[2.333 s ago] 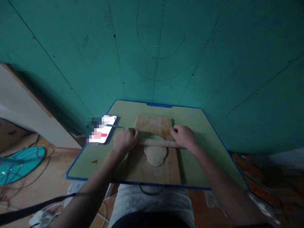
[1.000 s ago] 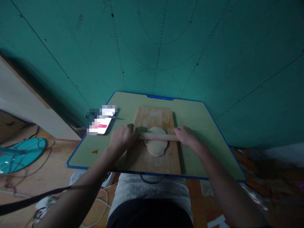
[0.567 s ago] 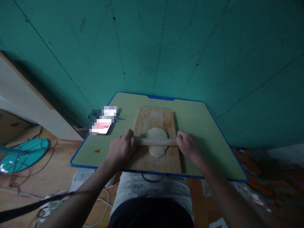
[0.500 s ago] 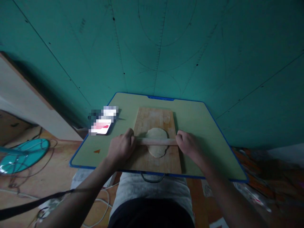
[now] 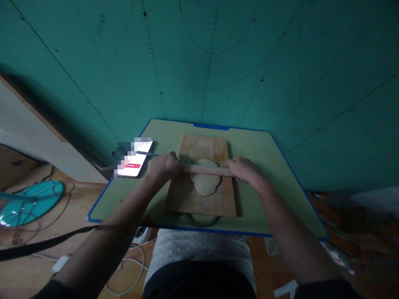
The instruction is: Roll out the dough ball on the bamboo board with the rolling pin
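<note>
Wooden rolling pin: gripping at both ends, clasping left end in left grip, right end in right grip, both closed round it. Resting pin crosswise on far half of pale dough, lying flat on wooden board upon blue-edged bench. Showing also, left of left grip: lit phone, partly pixelated.

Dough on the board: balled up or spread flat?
Spread flat: the dough lies as a thin, uneven-edged round on the wooden board, the rolling pin across it.
</note>
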`<move>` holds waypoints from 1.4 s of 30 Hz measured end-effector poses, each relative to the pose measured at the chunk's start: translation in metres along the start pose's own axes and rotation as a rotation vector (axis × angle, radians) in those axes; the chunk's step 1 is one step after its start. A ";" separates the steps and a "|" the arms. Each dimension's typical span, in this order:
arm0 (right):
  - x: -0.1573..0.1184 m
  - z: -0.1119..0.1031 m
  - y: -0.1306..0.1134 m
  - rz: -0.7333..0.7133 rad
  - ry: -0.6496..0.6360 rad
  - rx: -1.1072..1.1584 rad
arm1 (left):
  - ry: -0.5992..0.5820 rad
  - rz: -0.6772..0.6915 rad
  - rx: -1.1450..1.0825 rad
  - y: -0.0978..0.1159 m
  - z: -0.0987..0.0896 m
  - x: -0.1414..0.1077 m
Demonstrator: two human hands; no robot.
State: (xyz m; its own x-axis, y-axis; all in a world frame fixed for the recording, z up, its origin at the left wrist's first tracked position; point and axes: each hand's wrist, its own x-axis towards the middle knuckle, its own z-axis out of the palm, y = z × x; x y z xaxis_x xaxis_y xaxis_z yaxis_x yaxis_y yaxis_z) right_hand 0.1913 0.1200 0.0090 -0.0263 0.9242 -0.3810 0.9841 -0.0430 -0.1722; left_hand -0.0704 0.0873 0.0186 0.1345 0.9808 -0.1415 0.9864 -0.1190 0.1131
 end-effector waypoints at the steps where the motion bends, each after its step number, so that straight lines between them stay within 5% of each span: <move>1: 0.003 -0.002 -0.002 0.028 -0.020 0.032 | -0.030 0.013 0.048 -0.001 -0.002 0.003; 6: 0.007 -0.008 -0.008 0.079 -0.076 0.082 | -0.115 0.031 0.143 0.000 -0.011 0.013; 14: -0.011 0.001 -0.001 -0.267 0.083 -0.297 | -0.102 0.169 0.265 -0.002 -0.004 0.004; 22: -0.027 0.010 0.004 -0.444 0.159 -0.559 | 0.154 0.369 0.402 -0.013 0.014 -0.005; 26: -0.035 0.010 0.002 -0.427 0.139 -0.555 | 0.148 0.358 0.418 -0.006 0.012 -0.016; 33: -0.041 0.015 0.001 -0.233 0.149 -0.269 | 0.039 0.114 0.372 0.016 0.001 -0.034; 42: -0.004 0.005 -0.002 -0.078 0.192 -0.131 | -0.049 0.084 0.214 0.012 -0.010 0.001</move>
State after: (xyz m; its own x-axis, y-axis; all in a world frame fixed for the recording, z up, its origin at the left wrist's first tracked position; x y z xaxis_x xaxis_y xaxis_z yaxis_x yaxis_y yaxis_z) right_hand 0.1881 0.1144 0.0065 -0.0816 0.9785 -0.1895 0.9951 0.0693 -0.0707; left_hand -0.0591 0.0880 0.0296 0.2159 0.9579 -0.1890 0.9684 -0.2348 -0.0837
